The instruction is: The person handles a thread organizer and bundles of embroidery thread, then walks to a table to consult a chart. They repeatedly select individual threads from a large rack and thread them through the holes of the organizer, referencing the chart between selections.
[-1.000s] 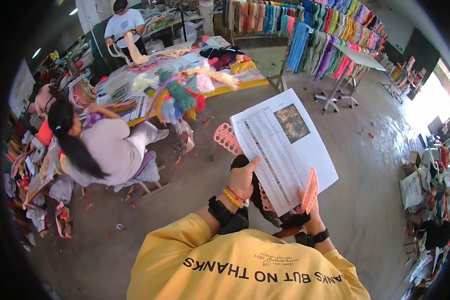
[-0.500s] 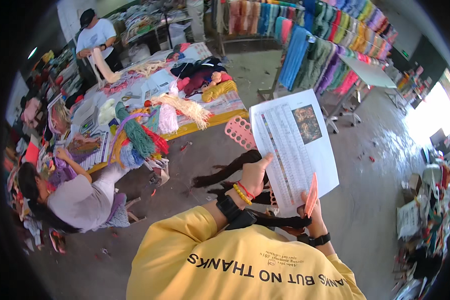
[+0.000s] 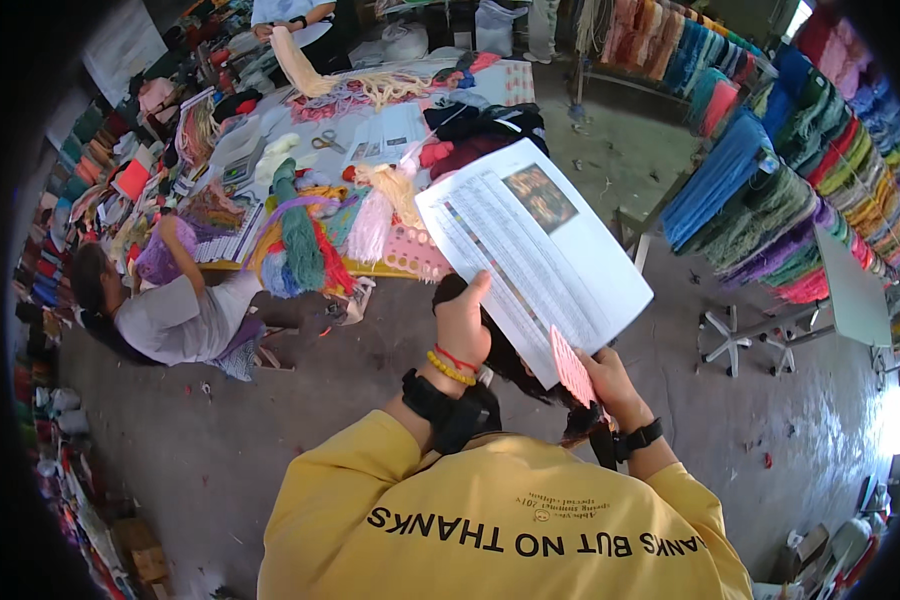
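Observation:
A printed sheet (image 3: 515, 255) with a small colour picture and a table is held up in front of me, tilted. My left hand (image 3: 464, 325) is closed on its lower left edge, thumb on top. Out past that edge sticks a pink card with punched holes (image 3: 410, 250). Dark brown yarn (image 3: 510, 360) hangs behind and below the sheet, by both hands. My right hand (image 3: 616, 385) is closed around the sheet's lower corner and a second pink holed card (image 3: 570, 368), seen nearly edge-on. The fingers behind the paper are hidden.
A table (image 3: 380, 270) with yarn bundles, scissors (image 3: 327, 142) and papers stands ahead left. One person (image 3: 185, 310) sits at its near side; another (image 3: 300, 20) stands behind it. Yarn racks (image 3: 770, 190) and a pale green board (image 3: 850, 285) on wheeled legs are at right.
My view has swung right and I am nearer the table, with the racks looming larger. The sheet is tilted further over. Both hands keep their hold.

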`<action>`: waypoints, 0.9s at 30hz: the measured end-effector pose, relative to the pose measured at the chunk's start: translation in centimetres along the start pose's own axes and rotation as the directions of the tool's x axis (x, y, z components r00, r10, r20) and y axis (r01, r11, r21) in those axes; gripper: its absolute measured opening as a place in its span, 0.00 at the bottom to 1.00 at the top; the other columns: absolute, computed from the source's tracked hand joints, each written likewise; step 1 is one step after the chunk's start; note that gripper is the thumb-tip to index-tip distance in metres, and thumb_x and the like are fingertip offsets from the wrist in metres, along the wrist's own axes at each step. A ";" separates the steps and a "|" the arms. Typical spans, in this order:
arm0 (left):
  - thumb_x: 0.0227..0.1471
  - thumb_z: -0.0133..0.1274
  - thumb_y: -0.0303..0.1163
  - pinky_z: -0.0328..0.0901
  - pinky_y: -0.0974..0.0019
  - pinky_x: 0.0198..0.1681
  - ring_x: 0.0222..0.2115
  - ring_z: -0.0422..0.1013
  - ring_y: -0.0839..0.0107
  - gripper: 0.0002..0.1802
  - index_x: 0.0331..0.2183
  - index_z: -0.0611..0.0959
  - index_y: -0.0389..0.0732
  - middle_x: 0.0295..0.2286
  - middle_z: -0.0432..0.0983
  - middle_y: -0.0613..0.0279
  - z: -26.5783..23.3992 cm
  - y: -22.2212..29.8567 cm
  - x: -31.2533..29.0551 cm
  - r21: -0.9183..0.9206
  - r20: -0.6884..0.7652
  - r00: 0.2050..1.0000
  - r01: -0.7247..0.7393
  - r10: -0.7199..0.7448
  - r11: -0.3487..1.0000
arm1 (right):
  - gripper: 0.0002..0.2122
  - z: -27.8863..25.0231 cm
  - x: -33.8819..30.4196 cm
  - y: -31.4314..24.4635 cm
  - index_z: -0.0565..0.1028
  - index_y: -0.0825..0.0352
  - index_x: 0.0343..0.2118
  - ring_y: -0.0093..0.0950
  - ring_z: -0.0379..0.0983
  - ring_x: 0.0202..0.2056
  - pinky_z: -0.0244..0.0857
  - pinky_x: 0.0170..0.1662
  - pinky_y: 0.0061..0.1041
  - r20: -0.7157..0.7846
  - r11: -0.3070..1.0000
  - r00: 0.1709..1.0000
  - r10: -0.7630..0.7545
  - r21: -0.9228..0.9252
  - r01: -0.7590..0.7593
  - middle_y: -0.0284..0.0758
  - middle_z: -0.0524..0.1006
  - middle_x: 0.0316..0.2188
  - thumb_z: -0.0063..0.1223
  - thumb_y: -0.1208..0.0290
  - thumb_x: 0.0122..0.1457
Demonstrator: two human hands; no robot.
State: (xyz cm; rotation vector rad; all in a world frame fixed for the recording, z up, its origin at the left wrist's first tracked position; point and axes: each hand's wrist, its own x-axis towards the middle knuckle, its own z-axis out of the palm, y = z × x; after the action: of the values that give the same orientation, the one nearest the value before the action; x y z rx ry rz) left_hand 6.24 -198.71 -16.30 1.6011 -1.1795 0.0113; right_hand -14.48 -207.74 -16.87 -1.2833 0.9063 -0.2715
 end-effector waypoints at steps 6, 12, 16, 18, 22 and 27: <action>0.46 0.49 0.31 0.62 0.71 0.35 0.32 0.67 0.74 0.15 0.37 0.72 0.33 0.34 0.70 0.63 6.1 -7.0 11.3 -0.921 0.226 0.608 0.388 -0.761 0.036 | 0.12 -7.0 7.6 -1.7 0.68 0.74 0.37 0.20 0.68 0.23 0.61 0.28 0.16 -0.070 0.990 0.996 0.059 0.132 -0.050 0.34 0.73 0.24 0.41 0.69 0.54; 0.44 0.51 0.29 0.63 0.68 0.34 0.32 0.67 0.72 0.14 0.36 0.73 0.33 0.32 0.70 0.62 12.2 -19.8 19.3 -0.919 0.219 0.510 0.395 -0.831 0.000 | 0.15 -10.0 13.4 -3.2 0.65 0.72 0.40 0.12 0.55 0.08 0.46 0.10 0.11 -0.236 0.961 0.937 0.258 0.158 -0.225 0.35 0.72 0.18 0.40 0.65 0.56; 0.47 0.47 0.29 0.61 0.67 0.37 0.35 0.66 0.69 0.13 0.37 0.73 0.35 0.36 0.70 0.61 15.4 -30.4 20.1 -0.794 0.279 0.354 0.608 -0.893 -0.007 | 0.11 -10.6 17.0 -3.1 0.68 0.71 0.36 0.16 0.65 0.17 0.59 0.20 0.12 -0.263 0.960 0.923 0.280 0.100 -0.263 0.33 0.73 0.21 0.40 0.68 0.56; 0.46 0.47 0.30 0.62 0.66 0.36 0.35 0.66 0.69 0.14 0.38 0.73 0.35 0.36 0.70 0.61 16.7 -34.0 20.6 -0.748 0.296 0.188 0.656 -0.936 -0.104 | 0.09 -10.6 18.7 -4.8 0.70 0.73 0.34 0.17 0.67 0.29 0.61 0.33 0.14 -0.231 0.953 0.927 0.296 0.142 -0.270 0.31 0.72 0.28 0.41 0.72 0.55; 0.45 0.47 0.30 0.62 0.66 0.36 0.34 0.67 0.68 0.15 0.37 0.73 0.35 0.35 0.71 0.60 17.5 -38.4 19.0 -0.674 0.304 0.133 0.730 -0.943 -0.114 | 0.09 -11.2 20.9 -5.0 0.70 0.71 0.35 0.17 0.67 0.29 0.61 0.33 0.14 -0.192 0.927 0.908 0.372 0.026 -0.374 0.31 0.73 0.28 0.41 0.72 0.55; 0.43 0.50 0.30 0.61 0.65 0.35 0.32 0.68 0.68 0.14 0.36 0.74 0.36 0.34 0.71 0.59 16.3 -39.8 18.0 -0.630 0.319 0.116 0.767 -0.941 -0.118 | 0.10 -11.4 24.1 -5.3 0.70 0.71 0.35 0.16 0.66 0.28 0.61 0.32 0.14 -0.131 0.916 0.912 0.390 -0.049 -0.398 0.29 0.72 0.27 0.42 0.71 0.55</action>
State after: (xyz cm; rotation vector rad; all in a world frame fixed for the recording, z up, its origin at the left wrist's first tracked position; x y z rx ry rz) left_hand 33.53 -226.31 -42.09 1.2828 0.4068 -1.0239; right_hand -5.58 -232.82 -22.46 -1.1294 1.2649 0.0065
